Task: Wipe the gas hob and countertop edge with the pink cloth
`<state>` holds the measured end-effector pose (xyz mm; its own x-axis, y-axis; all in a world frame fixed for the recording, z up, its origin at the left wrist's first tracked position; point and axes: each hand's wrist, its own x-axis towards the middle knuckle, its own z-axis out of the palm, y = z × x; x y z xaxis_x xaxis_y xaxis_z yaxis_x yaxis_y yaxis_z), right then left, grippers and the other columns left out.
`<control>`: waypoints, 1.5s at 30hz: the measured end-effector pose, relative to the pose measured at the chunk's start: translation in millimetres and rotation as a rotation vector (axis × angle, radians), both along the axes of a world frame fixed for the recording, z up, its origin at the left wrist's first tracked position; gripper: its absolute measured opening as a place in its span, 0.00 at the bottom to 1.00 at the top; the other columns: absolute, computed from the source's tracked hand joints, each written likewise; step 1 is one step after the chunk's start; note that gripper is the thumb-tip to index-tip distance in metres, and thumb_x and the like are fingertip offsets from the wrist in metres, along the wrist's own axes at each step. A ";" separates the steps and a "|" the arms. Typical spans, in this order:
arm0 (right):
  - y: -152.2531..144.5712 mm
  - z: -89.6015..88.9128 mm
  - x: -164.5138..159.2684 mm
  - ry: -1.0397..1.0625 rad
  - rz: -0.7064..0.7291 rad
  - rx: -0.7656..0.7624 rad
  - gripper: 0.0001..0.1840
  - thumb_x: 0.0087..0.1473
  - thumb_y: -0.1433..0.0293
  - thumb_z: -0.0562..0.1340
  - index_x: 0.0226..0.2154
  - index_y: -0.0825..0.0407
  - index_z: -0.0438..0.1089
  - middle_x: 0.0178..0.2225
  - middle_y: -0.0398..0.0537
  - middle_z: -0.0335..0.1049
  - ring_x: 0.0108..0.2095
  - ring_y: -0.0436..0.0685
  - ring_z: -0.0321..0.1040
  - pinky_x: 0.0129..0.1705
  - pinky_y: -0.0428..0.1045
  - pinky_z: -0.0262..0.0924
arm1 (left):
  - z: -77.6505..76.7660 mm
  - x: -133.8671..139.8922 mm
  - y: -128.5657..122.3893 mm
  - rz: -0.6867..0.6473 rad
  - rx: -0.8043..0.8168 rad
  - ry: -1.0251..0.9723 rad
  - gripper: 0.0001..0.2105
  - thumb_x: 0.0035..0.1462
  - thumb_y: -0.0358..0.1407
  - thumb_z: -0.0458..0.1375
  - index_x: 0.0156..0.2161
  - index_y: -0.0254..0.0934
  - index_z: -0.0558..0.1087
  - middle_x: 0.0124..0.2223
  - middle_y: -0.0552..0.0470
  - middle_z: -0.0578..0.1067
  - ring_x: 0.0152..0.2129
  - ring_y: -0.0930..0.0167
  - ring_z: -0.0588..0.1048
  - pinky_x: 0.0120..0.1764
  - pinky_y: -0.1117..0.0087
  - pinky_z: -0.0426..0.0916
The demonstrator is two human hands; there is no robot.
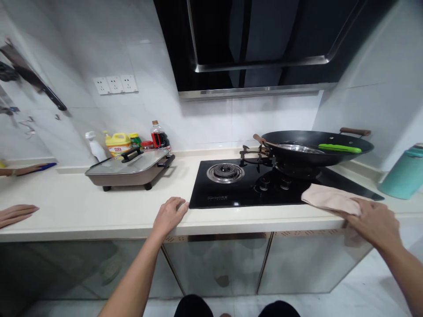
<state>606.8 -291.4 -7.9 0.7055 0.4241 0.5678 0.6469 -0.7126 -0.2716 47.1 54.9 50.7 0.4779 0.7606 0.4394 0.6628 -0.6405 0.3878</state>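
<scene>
My left hand (169, 214) rests on the white countertop (132, 215), beside the front left corner of the black gas stove (244, 193). Its fingers lie on the surface and hold nothing. A folded pale pink cloth (330, 198) is under my right hand (375, 220), which grips it over the front right edge of the stove. Part of the cloth hangs past the counter edge. Behind it, a large black wok (346, 154) sits on the right burner, with a green-handled utensil (340, 148) and a metal lid or bowl (297, 148) inside.
An electric pan (128, 176) with a glass lid stands left of the stove, bottles (160, 136) behind it. At far left are another person's hands (20, 214), one on a blue cloth (47, 166). A teal container (403, 174) stands right. A range hood (257, 44) hangs above.
</scene>
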 end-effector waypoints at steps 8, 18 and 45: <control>39.5 14.2 -96.1 -0.063 0.004 -0.272 0.30 0.62 0.51 0.56 0.57 0.51 0.73 0.52 0.69 0.68 0.49 0.77 0.66 0.46 0.66 0.58 | 4.3 3.6 -6.9 0.011 -0.003 0.011 0.20 0.66 0.51 0.53 0.45 0.41 0.82 0.50 0.46 0.81 0.49 0.60 0.78 0.56 0.61 0.68; 152.9 24.1 -322.1 -0.250 0.526 -0.112 0.35 0.53 0.56 0.69 0.60 0.52 0.68 0.48 0.63 0.68 0.47 0.72 0.60 0.48 0.65 0.58 | 7.3 3.2 -13.6 0.001 -0.053 -0.012 0.21 0.67 0.51 0.52 0.47 0.41 0.82 0.52 0.46 0.81 0.52 0.59 0.77 0.57 0.61 0.67; 187.8 -6.7 -403.9 -0.420 0.844 -0.014 0.36 0.50 0.70 0.72 0.61 0.40 0.67 0.62 0.56 0.65 0.62 0.75 0.57 0.61 0.71 0.53 | 1.0 -0.8 -9.9 0.028 -0.186 -0.249 0.24 0.69 0.55 0.49 0.43 0.42 0.82 0.48 0.48 0.83 0.47 0.61 0.79 0.51 0.64 0.69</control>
